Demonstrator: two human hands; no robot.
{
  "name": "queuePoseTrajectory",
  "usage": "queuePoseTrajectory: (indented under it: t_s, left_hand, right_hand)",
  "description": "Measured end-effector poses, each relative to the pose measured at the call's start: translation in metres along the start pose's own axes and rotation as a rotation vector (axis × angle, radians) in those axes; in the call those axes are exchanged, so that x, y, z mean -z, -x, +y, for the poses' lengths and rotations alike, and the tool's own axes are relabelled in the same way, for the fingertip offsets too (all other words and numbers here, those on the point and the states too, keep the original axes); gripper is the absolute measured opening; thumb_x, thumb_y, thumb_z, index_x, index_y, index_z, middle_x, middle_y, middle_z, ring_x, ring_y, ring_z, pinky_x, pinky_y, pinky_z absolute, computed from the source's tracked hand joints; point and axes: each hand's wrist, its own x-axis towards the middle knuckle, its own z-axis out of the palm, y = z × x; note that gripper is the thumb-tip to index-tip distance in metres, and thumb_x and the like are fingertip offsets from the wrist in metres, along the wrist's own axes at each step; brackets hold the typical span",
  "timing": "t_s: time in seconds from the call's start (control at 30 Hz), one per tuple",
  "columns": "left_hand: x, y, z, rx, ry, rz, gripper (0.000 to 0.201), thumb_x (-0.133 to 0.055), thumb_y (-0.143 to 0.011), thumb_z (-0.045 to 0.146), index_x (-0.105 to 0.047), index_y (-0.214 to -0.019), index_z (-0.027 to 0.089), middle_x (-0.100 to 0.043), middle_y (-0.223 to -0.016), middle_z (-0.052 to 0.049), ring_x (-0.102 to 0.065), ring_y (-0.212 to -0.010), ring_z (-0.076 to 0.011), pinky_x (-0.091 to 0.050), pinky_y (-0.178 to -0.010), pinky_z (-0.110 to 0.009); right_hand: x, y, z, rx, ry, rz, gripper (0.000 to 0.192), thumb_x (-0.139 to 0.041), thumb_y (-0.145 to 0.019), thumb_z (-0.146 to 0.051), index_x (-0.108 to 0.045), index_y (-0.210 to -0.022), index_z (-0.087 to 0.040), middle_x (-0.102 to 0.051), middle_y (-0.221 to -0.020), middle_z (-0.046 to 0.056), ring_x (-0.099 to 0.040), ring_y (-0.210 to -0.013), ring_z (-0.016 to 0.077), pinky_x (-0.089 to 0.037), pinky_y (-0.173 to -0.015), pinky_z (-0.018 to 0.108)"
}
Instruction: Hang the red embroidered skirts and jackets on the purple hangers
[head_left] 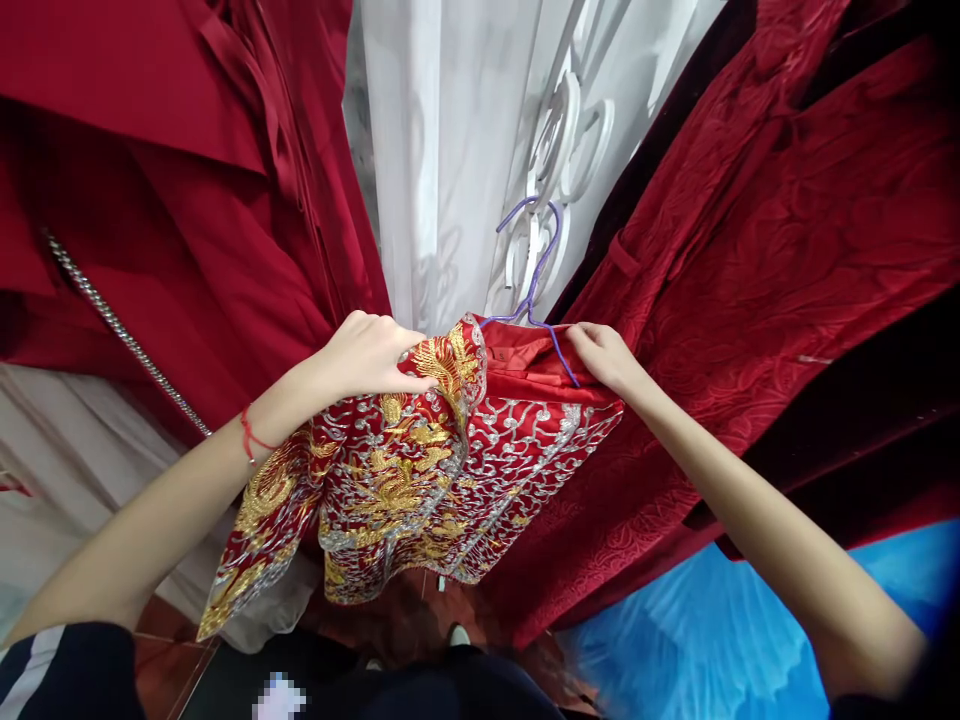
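Observation:
A red jacket (pixel 405 480) with gold and silver embroidery hangs in the middle of the view, between my two hands. My left hand (pixel 371 355) grips its shoulder near the collar, thumb on the outside of the cloth. With pinched fingers, my right hand (pixel 604 355) holds the open front edge at the other side, so the red lining shows. A purple wire hanger (pixel 541 270) sits partly inside the jacket's neck. Its hook is up by a white scrolled rack, but I cannot tell whether it bears on it. The fingers behind the cloth are hidden.
Plain red garments (pixel 202 230) hang close on the left, and a patterned dark red garment (pixel 787 250) on the right. Behind are a white curtain (pixel 420 150) and white scrollwork (pixel 570 140). A bright blue garment (pixel 697 630) spreads at the lower right.

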Motion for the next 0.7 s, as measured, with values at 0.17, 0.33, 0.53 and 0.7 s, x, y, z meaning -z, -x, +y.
queuePoseTrajectory:
  t_s: [0.17,0.33,0.53,0.7]
  left_hand:
    - [0.000,-0.001,-0.002,-0.017,0.028,-0.011,0.047,-0.058,-0.082,0.063,-0.073,-0.078,0.018,-0.068,-0.063,-0.006,-0.056,-0.061,-0.0181,-0.020,-0.060,-0.029]
    - [0.000,-0.001,-0.003,-0.022,0.049,0.012,0.046,-0.058,-0.082,0.062,-0.071,-0.073,0.019,-0.066,-0.061,-0.005,-0.056,-0.059,-0.0176,-0.021,-0.061,-0.029]
    - [0.000,-0.001,-0.008,-0.036,0.018,0.020,0.047,-0.055,-0.082,0.063,-0.073,-0.078,0.020,-0.067,-0.062,-0.005,-0.056,-0.059,-0.0185,-0.022,-0.059,-0.029]
    - [0.002,-0.002,-0.013,-0.035,0.003,0.017,0.045,-0.055,-0.081,0.063,-0.073,-0.077,0.022,-0.065,-0.059,-0.003,-0.055,-0.058,-0.0181,-0.022,-0.058,-0.029]
  right_hand:
    - [0.026,0.018,-0.009,-0.016,0.525,-0.015,0.035,-0.071,-0.076,-0.041,-0.068,-0.098,-0.015,-0.073,-0.093,0.018,-0.069,-0.084,0.0319,-0.050,-0.070,0.038]
    - [0.044,0.030,0.007,-0.139,0.589,0.107,0.030,-0.056,-0.080,-0.019,-0.072,-0.106,-0.017,-0.075,-0.093,0.016,-0.070,-0.087,0.0317,-0.050,-0.074,0.038]
    - [0.033,0.045,0.050,-0.154,0.065,-0.047,0.017,-0.059,-0.070,-0.020,-0.075,-0.075,-0.016,-0.068,-0.061,0.004,-0.064,-0.065,0.0215,-0.048,-0.062,0.028]
    - [0.022,0.071,0.063,-0.081,-0.090,0.093,0.016,-0.056,-0.068,-0.023,-0.070,-0.067,-0.015,-0.066,-0.061,0.002,-0.062,-0.064,0.0204,-0.048,-0.062,0.027]
